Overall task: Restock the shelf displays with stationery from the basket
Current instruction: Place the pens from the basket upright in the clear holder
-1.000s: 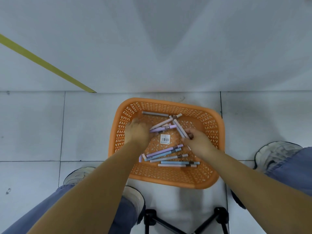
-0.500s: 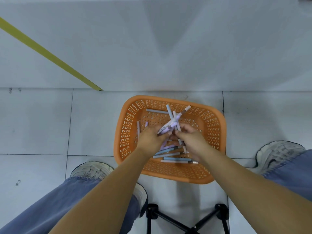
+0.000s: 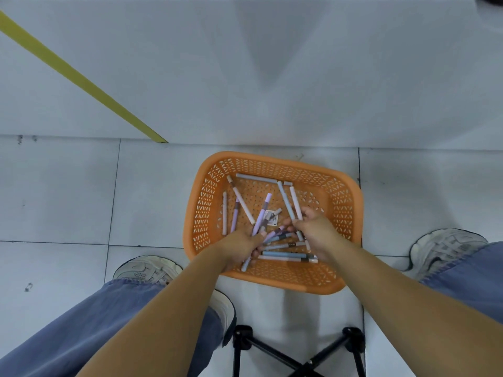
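Observation:
An orange plastic basket (image 3: 343, 197) sits on the tiled floor between my feet, with several pastel pens scattered inside. My left hand (image 3: 239, 247) is low in the basket and grips a small bunch of pens, among them a purple pen (image 3: 261, 214) that sticks up and away from it. My right hand (image 3: 317, 229) is at the basket's right side and holds two pale pens (image 3: 291, 202) that point up-left. More pens lie flat under and between both hands. A grey pen (image 3: 255, 177) lies along the far wall.
A white panel (image 3: 245, 63) with a yellow tape stripe (image 3: 81, 80) rises just behind the basket. My shoes (image 3: 148, 269) and blue trouser legs flank the basket. A black folding stand (image 3: 296, 352) stands right below it.
Both hands were together over the basket's middle holding a crossed bunch of pens; now they have parted, each with its own pens. Some pens now lie loose at the basket's left.

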